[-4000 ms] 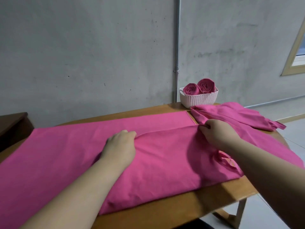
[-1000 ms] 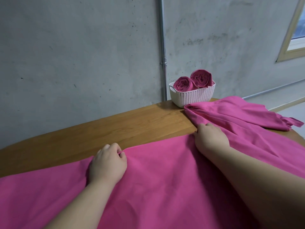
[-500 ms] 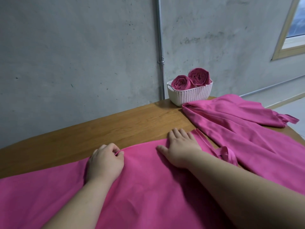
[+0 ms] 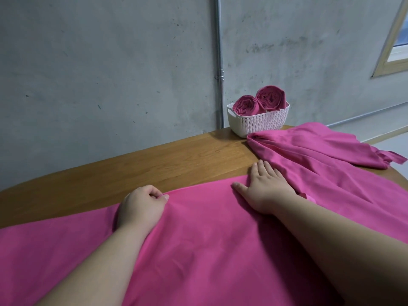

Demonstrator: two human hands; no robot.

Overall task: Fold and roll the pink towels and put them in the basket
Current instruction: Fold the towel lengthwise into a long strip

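A folded pink towel (image 4: 198,235) lies across the near half of the wooden table (image 4: 154,162). My left hand (image 4: 141,206) pinches its far folded edge with curled fingers. Flat on the towel's far right corner lies my right hand (image 4: 265,188), fingers straight and reaching onto the wood. A second pink towel (image 4: 320,151) lies crumpled at the right. The white woven basket (image 4: 258,123) stands at the table's far edge by the wall and holds two rolled pink towels (image 4: 258,102).
A grey concrete wall with a vertical metal pipe (image 4: 218,62) runs behind the table. A window frame (image 4: 393,40) shows at the upper right. Bare wood lies between the folded towel and the wall.
The towel's far half was folded toward me, baring the wood. In the last second my right hand let go of the edge and flattened, sliding right along it. My left hand keeps its pinch.
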